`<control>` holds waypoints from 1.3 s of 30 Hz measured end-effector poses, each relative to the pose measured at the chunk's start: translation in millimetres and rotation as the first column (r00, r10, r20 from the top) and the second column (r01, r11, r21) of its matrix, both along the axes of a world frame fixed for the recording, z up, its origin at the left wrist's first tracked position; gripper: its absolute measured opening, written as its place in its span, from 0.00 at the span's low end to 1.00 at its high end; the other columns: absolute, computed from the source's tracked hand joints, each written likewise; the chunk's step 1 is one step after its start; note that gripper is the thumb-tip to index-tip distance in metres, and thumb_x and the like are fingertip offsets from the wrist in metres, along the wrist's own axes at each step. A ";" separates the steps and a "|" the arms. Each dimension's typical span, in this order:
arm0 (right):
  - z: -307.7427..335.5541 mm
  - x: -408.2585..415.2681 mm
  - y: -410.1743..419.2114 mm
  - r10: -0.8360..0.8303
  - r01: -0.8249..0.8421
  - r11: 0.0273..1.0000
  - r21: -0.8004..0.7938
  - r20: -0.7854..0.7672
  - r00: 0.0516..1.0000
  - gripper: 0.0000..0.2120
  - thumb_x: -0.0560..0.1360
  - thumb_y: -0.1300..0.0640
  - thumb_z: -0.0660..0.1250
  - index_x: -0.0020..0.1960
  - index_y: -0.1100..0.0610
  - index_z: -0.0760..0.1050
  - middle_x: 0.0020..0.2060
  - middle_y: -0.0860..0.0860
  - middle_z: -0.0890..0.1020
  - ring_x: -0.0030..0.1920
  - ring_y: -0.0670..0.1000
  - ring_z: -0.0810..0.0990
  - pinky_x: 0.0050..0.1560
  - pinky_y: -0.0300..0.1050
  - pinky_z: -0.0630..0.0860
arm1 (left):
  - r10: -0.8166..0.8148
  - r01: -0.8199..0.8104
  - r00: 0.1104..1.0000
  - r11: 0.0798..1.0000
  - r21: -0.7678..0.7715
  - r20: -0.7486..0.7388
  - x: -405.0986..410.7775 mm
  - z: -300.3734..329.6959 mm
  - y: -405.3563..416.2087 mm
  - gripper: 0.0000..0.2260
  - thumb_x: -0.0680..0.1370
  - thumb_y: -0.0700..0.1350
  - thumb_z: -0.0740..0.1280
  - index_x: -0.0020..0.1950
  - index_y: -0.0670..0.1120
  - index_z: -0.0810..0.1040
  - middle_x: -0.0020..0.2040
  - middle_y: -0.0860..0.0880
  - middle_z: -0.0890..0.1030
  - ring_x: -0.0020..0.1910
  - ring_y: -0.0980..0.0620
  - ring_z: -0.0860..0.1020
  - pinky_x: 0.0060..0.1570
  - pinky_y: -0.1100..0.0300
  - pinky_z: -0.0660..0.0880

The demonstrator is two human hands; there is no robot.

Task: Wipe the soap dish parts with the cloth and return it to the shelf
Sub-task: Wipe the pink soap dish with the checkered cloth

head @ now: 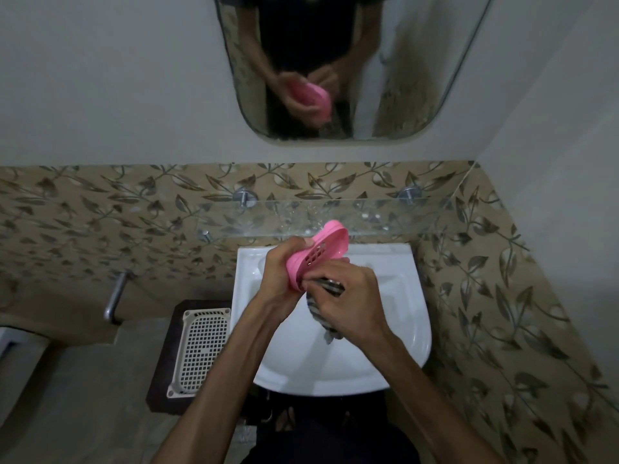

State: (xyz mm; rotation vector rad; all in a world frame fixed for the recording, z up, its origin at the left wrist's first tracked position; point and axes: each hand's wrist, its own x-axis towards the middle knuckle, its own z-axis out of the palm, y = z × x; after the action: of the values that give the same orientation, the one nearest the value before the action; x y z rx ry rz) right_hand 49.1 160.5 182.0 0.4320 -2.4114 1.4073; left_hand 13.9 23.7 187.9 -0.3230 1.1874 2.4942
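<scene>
home bathroom | white washbasin (415, 333) | wall mirror (418, 95) | glass shelf (385, 216)

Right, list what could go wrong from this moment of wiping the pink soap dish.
1. The left hand grips the soap dish tilted, above the white basin; if the grip slips, it would probably drop in.
2. The striped cloth, held by the right hand, hangs down towards the basin and could pick up any water there.
3. The glass shelf sits just behind the dish, so a wide wiping stroke might knock it.
</scene>
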 end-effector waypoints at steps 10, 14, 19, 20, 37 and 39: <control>-0.5 -10.3 3.9 -0.101 0.102 0.994 -0.041 0.032 0.994 0.09 0.71 0.67 0.76 0.46 0.54 0.88 0.42 0.46 0.89 0.43 0.43 0.86 0.47 0.42 0.83 | 0.090 -0.090 0.996 0.996 0.018 0.000 -1.5 0.4 2.2 0.10 0.71 0.43 0.68 0.38 0.40 0.86 0.36 0.42 0.83 0.34 0.47 0.81 0.37 0.58 0.80; -1.2 -3.7 -5.8 0.004 0.018 0.990 -0.139 0.157 0.988 0.08 0.73 0.65 0.76 0.46 0.52 0.88 0.40 0.43 0.88 0.40 0.43 0.87 0.44 0.43 0.84 | 0.036 -0.036 0.999 0.998 0.052 0.005 -0.1 1.1 3.6 0.24 0.71 0.47 0.66 0.59 0.31 0.83 0.54 0.28 0.83 0.50 0.36 0.84 0.54 0.50 0.82; -3.3 -2.1 -12.9 -0.018 0.065 0.979 -0.192 0.234 0.972 0.07 0.74 0.60 0.75 0.47 0.49 0.86 0.42 0.41 0.88 0.45 0.43 0.88 0.49 0.41 0.85 | 0.100 -0.097 0.995 0.989 0.108 -0.019 -0.4 0.0 8.9 0.32 0.73 0.48 0.63 0.72 0.30 0.72 0.63 0.22 0.77 0.52 0.35 0.84 0.50 0.52 0.83; -3.0 -0.6 -14.0 0.003 0.041 0.982 -0.182 0.234 0.972 0.07 0.74 0.60 0.74 0.47 0.49 0.86 0.42 0.41 0.88 0.45 0.44 0.88 0.49 0.40 0.84 | 0.110 -0.108 0.994 0.989 0.101 -0.018 0.1 -1.5 9.3 0.32 0.73 0.48 0.63 0.72 0.30 0.72 0.62 0.23 0.78 0.52 0.35 0.84 0.50 0.52 0.83; 1.3 -2.9 -14.0 0.235 0.176 0.774 -0.608 0.535 0.812 0.08 0.75 0.67 0.76 0.46 0.54 0.89 0.42 0.56 0.90 0.41 0.53 0.89 0.44 0.44 0.85 | 0.167 -0.254 0.928 0.938 -0.237 -0.333 -0.9 -27.1 10.5 0.24 0.74 0.52 0.65 0.68 0.44 0.77 0.58 0.24 0.80 0.57 0.26 0.81 0.59 0.37 0.77; 1.0 -7.8 -12.5 0.259 0.273 0.682 -0.678 0.573 0.777 0.07 0.76 0.69 0.75 0.47 0.58 0.89 0.44 0.60 0.89 0.42 0.54 0.88 0.44 0.44 0.85 | 0.138 -0.288 0.899 0.901 -0.325 -0.416 -4.3 -30.5 11.0 0.22 0.74 0.52 0.65 0.67 0.49 0.78 0.59 0.29 0.81 0.55 0.27 0.82 0.56 0.37 0.79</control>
State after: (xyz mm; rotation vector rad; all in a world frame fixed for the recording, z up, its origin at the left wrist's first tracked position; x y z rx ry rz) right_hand 41.3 148.0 183.0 -0.3365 -1.9183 2.6779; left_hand 9.6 34.7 157.3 -0.0579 1.9028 2.5775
